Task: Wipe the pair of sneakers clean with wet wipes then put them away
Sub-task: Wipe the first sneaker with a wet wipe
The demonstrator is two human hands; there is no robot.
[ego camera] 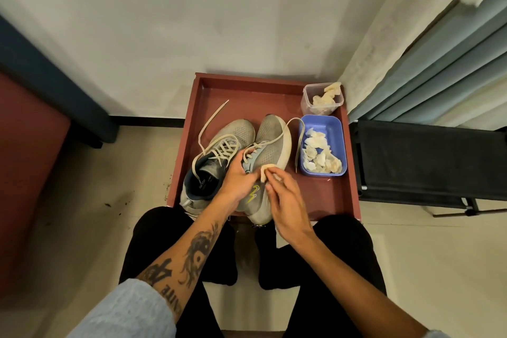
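Observation:
Two grey sneakers lie side by side in a red-brown tray point(323, 197), toes pointing away from me. The left sneaker point(216, 156) has loose pale laces and a dark blue lining. The right sneaker point(270, 145) is tilted onto its side. My left hand point(238, 177) grips it around the tongue and laces. My right hand point(282, 197) pinches a small crumpled wet wipe point(265, 171) against the sneaker's upper side, near a yellow logo.
A blue tub point(333, 125) of crumpled wipes and a clear tub point(307, 103) of more wipes stand at the tray's right edge. A dark folding stand point(428, 162) and curtains are on the right, a wall behind, and a blue-and-red bed or sofa edge point(41, 107) on the left.

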